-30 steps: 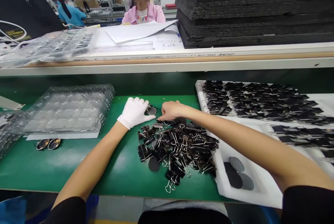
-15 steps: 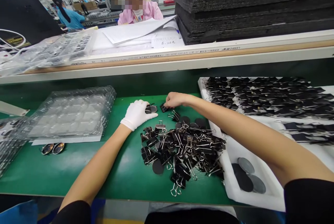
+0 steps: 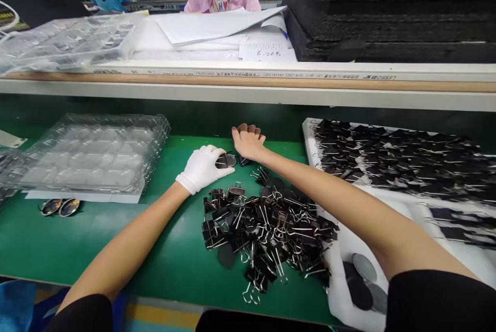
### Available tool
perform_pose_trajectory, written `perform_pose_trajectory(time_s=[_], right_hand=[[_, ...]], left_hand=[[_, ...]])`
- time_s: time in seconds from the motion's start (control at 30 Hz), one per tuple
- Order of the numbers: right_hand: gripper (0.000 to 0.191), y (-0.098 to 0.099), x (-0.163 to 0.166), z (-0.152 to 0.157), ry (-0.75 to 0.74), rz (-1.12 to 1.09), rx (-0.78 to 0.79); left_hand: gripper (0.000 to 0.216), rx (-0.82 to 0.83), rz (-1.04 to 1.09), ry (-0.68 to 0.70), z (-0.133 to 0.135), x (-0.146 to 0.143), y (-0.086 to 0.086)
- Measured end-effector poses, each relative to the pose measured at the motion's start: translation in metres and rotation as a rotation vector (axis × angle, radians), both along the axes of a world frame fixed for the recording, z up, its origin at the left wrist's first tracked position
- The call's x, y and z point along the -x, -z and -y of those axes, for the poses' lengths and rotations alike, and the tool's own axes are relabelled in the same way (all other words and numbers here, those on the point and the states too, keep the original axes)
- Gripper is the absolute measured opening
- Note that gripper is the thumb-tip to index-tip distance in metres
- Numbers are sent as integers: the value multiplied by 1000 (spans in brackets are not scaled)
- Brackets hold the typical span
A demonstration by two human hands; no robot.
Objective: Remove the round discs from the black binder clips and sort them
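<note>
In the white glove, my left hand (image 3: 201, 168) is closed around a round metal-rimmed piece (image 3: 230, 160) at the back of the green bench. Dark material beside the disc is partly covered by the fingers. Just to the right, my right hand (image 3: 248, 142) is lifted with its fingers apart and nothing visible in them. Below its wrist lies a black binder clip (image 3: 243, 161), and another binder clip (image 3: 260, 174) rests a little nearer. A heap of black binder clips (image 3: 267, 228) with dark discs among them spreads in front of both hands.
Clear plastic trays (image 3: 96, 156) are stacked at left, with a pair of round metal-rimmed pieces (image 3: 60, 207) in front. At right, a white foam tray (image 3: 310, 138) carries rows of clips; another white tray (image 3: 337, 275) holds loose discs. A shelf edge (image 3: 248, 89) crosses behind; a person sits beyond.
My right hand has let go of the binder clip, risen slightly and spread its fingers; the clip stays on the bench. My left hand keeps its hold. The camera view has tilted downward.
</note>
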State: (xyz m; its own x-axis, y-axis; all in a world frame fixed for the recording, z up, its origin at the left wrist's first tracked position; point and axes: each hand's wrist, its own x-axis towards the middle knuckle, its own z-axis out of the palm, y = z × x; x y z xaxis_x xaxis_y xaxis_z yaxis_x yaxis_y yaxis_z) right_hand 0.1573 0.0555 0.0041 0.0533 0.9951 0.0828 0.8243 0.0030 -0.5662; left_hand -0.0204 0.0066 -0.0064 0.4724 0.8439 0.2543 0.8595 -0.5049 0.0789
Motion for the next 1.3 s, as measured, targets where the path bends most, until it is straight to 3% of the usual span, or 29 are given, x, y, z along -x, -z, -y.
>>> perform_pose_trajectory(time_s=[0.3,0.47,1.13,1.23,1.3], right_hand=[[37,16,-15,1,60,44,-128],[39,19,-16,0,89,12,-62],[41,16,-11,1,178,-70,-34],[42,5,-16,-2,187,-166,-4],[45,-9,-27,0,54,-308,-28]], left_hand=[[53,20,42,-14,2,-6,3],[53,35,25,-9,1,-13,2],[56,23,11,-33,7,-30,3],[56,74,117,-49,9,-28,-1],[57,183,331,-94,9,-22,-6]])
